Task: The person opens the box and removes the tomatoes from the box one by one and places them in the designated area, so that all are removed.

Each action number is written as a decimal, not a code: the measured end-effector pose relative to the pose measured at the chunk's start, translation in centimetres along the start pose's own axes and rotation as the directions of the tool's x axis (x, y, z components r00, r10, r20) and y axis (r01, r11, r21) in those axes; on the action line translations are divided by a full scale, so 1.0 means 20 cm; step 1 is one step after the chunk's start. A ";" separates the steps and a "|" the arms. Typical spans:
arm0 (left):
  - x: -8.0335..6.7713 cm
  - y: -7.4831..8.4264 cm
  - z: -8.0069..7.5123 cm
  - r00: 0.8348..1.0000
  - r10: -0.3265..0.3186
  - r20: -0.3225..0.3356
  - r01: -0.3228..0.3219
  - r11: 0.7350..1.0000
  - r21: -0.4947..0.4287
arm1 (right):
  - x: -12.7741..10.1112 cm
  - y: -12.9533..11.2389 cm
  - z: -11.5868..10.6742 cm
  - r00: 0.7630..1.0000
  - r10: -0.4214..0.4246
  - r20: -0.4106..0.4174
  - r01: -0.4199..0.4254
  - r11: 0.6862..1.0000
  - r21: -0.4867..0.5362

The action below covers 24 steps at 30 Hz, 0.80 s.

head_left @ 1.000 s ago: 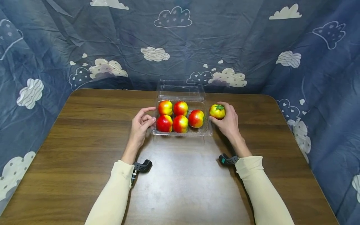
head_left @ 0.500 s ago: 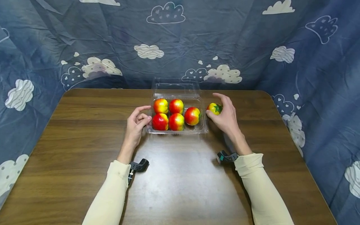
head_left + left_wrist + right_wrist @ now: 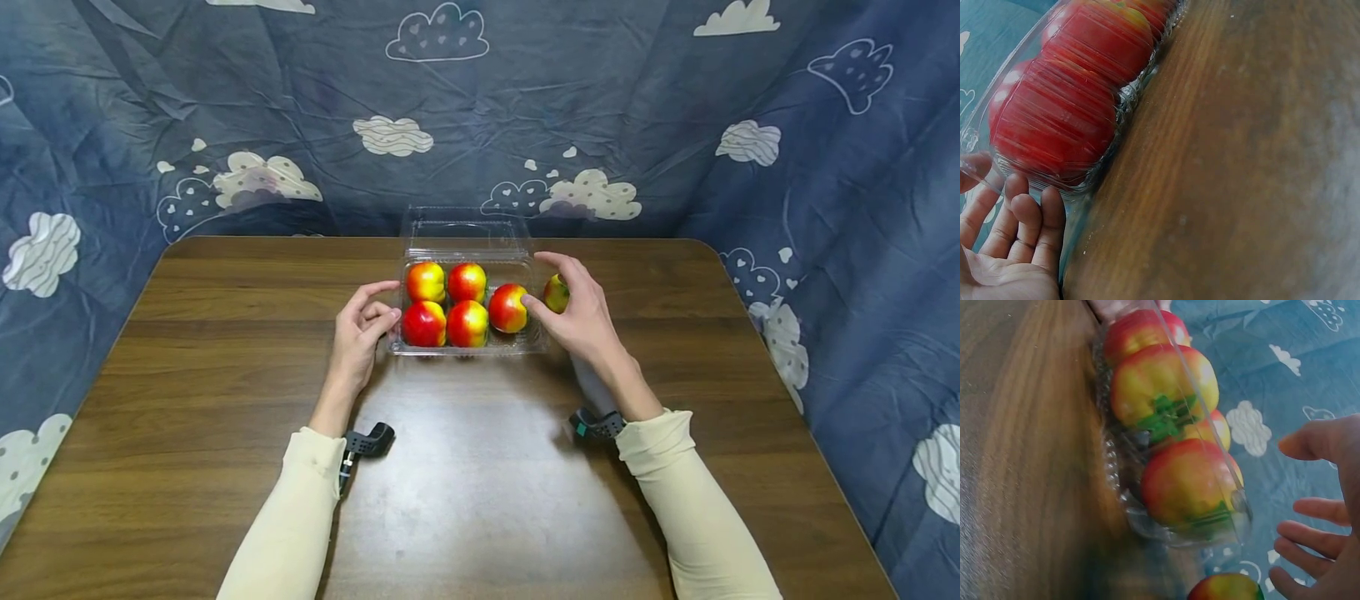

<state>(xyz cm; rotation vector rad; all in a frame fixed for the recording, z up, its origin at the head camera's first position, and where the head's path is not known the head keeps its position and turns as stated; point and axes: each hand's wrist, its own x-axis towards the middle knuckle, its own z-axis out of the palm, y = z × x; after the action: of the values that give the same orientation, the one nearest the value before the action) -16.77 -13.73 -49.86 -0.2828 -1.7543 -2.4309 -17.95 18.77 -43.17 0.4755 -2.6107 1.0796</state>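
Observation:
A clear plastic clamshell box (image 3: 517, 348) sits on the table with its lid raised at the back. Several red-and-yellow fruits (image 3: 468, 323) with green leafy tops lie in it, and the one at right (image 3: 507, 309) stands apart in its own column. My left hand (image 3: 357, 333) touches the box's left end with thumb and fingertips. My right hand (image 3: 579, 312) hovers at the right end, thumb and fingers spread and holding nothing. Its thumb tip overlaps the rightmost fruit in the head view. A loose fruit (image 3: 556, 293) rests just right of the box, partly hidden behind that hand.
The brown wooden table (image 3: 225, 375) extends around the box on all sides. Behind it hangs a blue cloth (image 3: 480, 100) with a cloud print. A black wrist camera (image 3: 371, 440) sticks out from the left wrist, another (image 3: 596, 425) from the right.
My right hand has let go of the loose fruit beside the box and moved left to the box's right end. The left hand stays at the left end; the head view has shifted slightly.

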 end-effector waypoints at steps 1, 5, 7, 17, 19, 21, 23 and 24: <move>0.00 0.00 0.00 1.000 -0.001 0.000 0.001 1.000 0.000 | 0.00 0.00 0.01 1.000 -0.011 0.012 0.011 1.000 0.000; 0.00 0.00 -0.01 1.000 -0.003 0.006 0.003 1.000 -0.007 | -0.01 -0.02 0.03 0.997 -0.064 0.054 0.065 0.998 -0.021; 0.00 0.00 -0.01 1.000 -0.002 0.009 0.002 1.000 -0.008 | -0.01 -0.02 0.04 0.994 -0.083 0.073 0.086 0.996 -0.036; 0.00 0.00 -0.01 1.000 0.006 0.017 -0.006 1.000 -0.013 | -0.03 -0.03 0.10 0.981 -0.122 0.150 0.132 0.989 -0.059; 0.00 0.00 -0.01 1.000 0.006 0.017 -0.006 1.000 -0.008 | -0.04 -0.04 0.11 0.980 -0.116 0.164 0.130 0.989 -0.076; 0.00 0.01 -0.01 1.000 0.005 0.019 -0.005 1.000 -0.003 | -0.04 -0.04 0.12 0.978 -0.114 0.175 0.132 0.986 -0.097; 0.00 0.01 -0.01 1.000 0.005 0.018 -0.005 1.000 0.001 | -0.05 -0.05 0.13 0.977 -0.113 0.180 0.135 0.984 -0.116; 0.00 0.01 -0.01 1.000 0.004 0.015 -0.004 1.000 0.003 | -0.05 -0.05 0.14 0.977 -0.114 0.179 0.137 0.983 -0.124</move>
<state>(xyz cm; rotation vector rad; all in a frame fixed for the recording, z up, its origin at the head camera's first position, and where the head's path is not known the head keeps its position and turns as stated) -16.80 -13.95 -49.79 -0.3043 -1.7615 -2.4297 -17.06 16.33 -44.78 0.7203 -2.7354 0.8479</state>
